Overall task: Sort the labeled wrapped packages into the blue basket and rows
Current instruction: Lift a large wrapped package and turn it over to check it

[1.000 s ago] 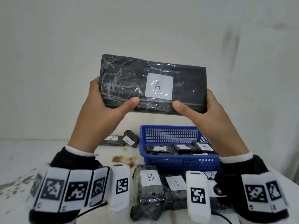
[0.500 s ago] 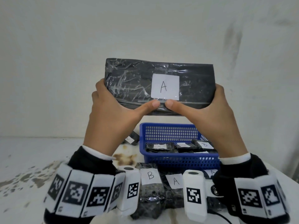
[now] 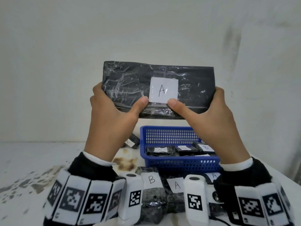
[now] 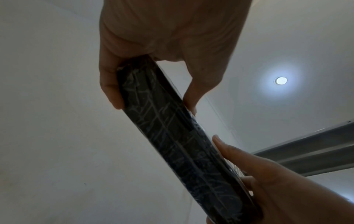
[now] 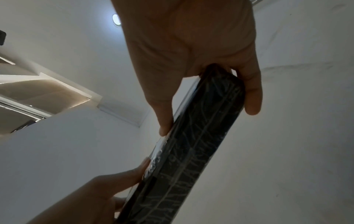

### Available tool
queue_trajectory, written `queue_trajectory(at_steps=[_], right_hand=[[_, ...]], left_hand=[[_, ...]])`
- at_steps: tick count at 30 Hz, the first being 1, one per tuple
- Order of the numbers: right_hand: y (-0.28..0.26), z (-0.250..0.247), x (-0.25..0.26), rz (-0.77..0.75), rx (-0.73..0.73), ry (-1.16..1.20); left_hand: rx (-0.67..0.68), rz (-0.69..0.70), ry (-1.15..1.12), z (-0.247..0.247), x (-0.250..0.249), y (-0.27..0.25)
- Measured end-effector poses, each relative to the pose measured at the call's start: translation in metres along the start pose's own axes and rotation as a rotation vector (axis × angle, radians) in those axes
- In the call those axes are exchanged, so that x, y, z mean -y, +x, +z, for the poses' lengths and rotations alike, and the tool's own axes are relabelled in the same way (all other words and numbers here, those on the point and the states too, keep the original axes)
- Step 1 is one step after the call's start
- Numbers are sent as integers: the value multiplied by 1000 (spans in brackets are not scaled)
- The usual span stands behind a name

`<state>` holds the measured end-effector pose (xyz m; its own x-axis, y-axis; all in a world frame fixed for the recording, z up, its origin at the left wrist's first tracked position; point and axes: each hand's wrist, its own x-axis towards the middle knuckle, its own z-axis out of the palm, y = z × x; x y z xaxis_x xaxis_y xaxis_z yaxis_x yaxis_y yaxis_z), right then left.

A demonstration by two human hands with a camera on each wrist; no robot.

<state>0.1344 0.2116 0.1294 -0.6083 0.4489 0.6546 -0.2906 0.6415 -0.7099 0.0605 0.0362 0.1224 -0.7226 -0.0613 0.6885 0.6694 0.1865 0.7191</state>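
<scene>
Black film-wrapped flat package (image 3: 158, 88) with white "A" label, lifted above blue mesh plastic basket (image 3: 179, 162), now lower and squarer than a second ago: label read, placement pending. Left hand (image 3: 114, 115), right hand (image 3: 210, 118): fingers clamping package ends. Wrist views alone: slim edge.

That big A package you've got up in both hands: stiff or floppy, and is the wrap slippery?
Probably stiff: the large A package spans between the left hand and right hand without sagging, and its edge looks straight in the wrist views. The glossy, wrinkled film suggests some slipperiness. Flat-sided, so unlikely to roll.
</scene>
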Motion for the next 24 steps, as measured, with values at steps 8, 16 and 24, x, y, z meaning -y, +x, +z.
queue_trajectory(at_steps=[8,16,24], right_hand=[[0,-1,-3,-34,-11,107],[4,-6,-4,-69,-1,156],[12,-16,-10,-25,41,229]], left_hand=[[14,-49,-62,-10,-1,5],[78,-122,-212,-20,3,13],[109,-90,-209,-17,4,13]])
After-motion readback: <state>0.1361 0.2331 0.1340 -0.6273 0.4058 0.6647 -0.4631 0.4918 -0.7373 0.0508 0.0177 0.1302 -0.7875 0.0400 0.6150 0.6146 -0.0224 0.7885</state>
